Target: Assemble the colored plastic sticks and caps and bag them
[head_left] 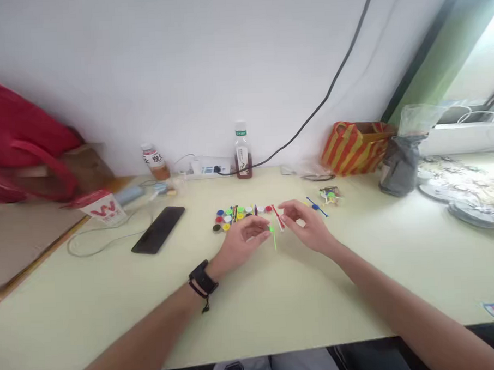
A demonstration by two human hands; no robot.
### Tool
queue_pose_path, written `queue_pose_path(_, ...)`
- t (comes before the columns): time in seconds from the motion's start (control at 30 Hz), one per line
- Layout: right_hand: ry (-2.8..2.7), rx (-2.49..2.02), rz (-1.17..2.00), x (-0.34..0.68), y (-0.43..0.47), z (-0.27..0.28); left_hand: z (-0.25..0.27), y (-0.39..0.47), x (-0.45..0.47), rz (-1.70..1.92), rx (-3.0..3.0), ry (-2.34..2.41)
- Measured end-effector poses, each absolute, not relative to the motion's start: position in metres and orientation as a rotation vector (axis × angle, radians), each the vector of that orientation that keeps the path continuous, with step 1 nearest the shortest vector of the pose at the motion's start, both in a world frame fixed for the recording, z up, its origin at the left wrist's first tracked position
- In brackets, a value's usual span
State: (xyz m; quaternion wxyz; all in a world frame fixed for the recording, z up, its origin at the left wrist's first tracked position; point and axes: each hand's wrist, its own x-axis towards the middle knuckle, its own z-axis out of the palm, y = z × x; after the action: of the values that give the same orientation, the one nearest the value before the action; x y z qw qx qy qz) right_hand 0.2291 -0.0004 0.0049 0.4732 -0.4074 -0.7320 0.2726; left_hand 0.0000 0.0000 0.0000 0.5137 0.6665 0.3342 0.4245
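While a black phone (158,230) lies off to the left on the desk (277,314), the small coloured discs (219,220) to its right are already set out close together in rough rows. Some slim sticks (234,214) lie among them, so part of the pieces appears sorted. Just in front of this cluster is the left hand (239,242), its grip drawn in, with thumb and forefinger seeming to pinch the upper end of a bright green stick (274,241); the rest hangs clear below the fingertips, pointing toward the person. Next comes a red stick (277,216), between the two hands and right at the fingertips of the right hand (308,226). That grip is curled, thumb and forefinger near each other, but I cannot tell whether it pinches the red stick or only hovers beside it. Beyond the right hand, a blue stick (320,210) lies apart, slanting on the desk, and past it a small heap of mixed pieces (330,196) remains ungrouped, judging by how it lies. Whether any pieces are joined is too small to tell.
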Motion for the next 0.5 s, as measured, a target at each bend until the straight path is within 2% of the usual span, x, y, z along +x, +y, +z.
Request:
queue_pose_path(0.23,-1.743,-0.967,0.765,0.226,-0.010,0.009,0.003,0.005,0.000,1.050,1.499,0.781)
queue_pose_path(0.4,-1.864,-0.981,1.134,0.229,-0.012,0.016,-0.003,0.007,-0.003,1.075,1.492,0.773)
queue_pose_path(0.5,-1.799,-0.978,1.161,0.233,-0.010,0.022,-0.003,0.007,-0.003,1.074,1.486,0.773)
